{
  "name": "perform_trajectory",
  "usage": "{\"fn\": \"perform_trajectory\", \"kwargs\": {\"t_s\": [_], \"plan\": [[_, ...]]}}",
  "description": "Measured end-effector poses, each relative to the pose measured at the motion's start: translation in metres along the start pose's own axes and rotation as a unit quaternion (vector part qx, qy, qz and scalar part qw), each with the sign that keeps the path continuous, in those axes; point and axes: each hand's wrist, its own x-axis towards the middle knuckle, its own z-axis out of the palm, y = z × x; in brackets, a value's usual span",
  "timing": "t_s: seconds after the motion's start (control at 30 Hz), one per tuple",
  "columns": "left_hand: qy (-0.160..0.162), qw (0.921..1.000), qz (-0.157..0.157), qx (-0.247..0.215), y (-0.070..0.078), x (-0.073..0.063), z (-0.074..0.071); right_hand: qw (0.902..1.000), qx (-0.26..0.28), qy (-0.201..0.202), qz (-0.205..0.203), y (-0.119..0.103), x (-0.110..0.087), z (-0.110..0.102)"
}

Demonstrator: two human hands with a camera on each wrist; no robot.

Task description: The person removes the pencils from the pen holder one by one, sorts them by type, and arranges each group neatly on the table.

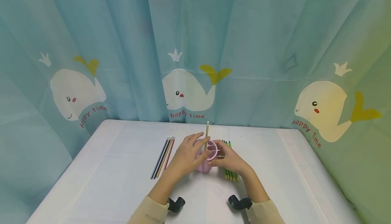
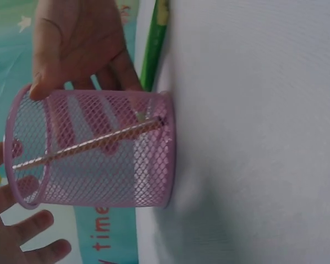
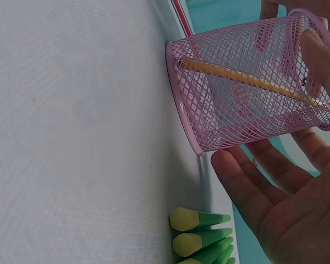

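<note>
A pink mesh pencil cup [image 1: 203, 167] stands upright on the table between the two hands. One gold pencil [image 1: 207, 130] leans inside it, its tip at the cup's base and its end sticking out above the rim. My right hand [image 1: 230, 159] holds the cup from the right, thumb by the rim and fingers behind the mesh. At the rim's left side is my left hand [image 1: 190, 152], its fingers spread in the left wrist view; whether it touches the rim or pencil I cannot tell.
Left of the cup lie several dark, gold and red pencils [image 1: 162, 159] side by side. A bunch of green pencils [image 1: 231, 175] lies to the right, partly under the right hand. Behind the white table [image 1: 122, 190] hangs a blue curtain [image 1: 262, 47] with whale prints.
</note>
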Motion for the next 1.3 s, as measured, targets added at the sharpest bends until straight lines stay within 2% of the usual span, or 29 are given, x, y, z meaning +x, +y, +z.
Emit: {"fn": "perform_trajectory", "kwargs": {"t_s": [0.3, 0.4, 0.57, 0.67, 0.9, 1.3], "plan": [[-0.010, 0.9960, 0.032, 0.083, -0.002, -0.001, 0.010, 1.0000, -0.004, -0.005, -0.002, 0.002, 0.000, -0.002], [-0.015, 0.9951, 0.029, 0.094, -0.001, -0.002, 0.011, 1.0000, -0.003, -0.006, -0.004, 0.002, 0.000, -0.002], [-0.025, 0.9946, 0.015, 0.100, 0.000, -0.002, 0.012, 1.0000, -0.007, -0.004, -0.005, 0.001, 0.000, -0.001], [-0.021, 0.9948, 0.012, 0.099, -0.001, -0.002, 0.012, 1.0000, -0.008, -0.002, -0.001, 0.001, 0.001, -0.001], [0.004, 0.9965, 0.014, 0.082, 0.002, -0.002, 0.006, 0.9998, -0.018, 0.006, 0.002, 0.002, 0.002, 0.000], [0.039, 0.9951, 0.021, 0.089, 0.005, -0.001, -0.004, 0.9999, -0.014, 0.004, 0.000, 0.000, 0.001, -0.001]]}}
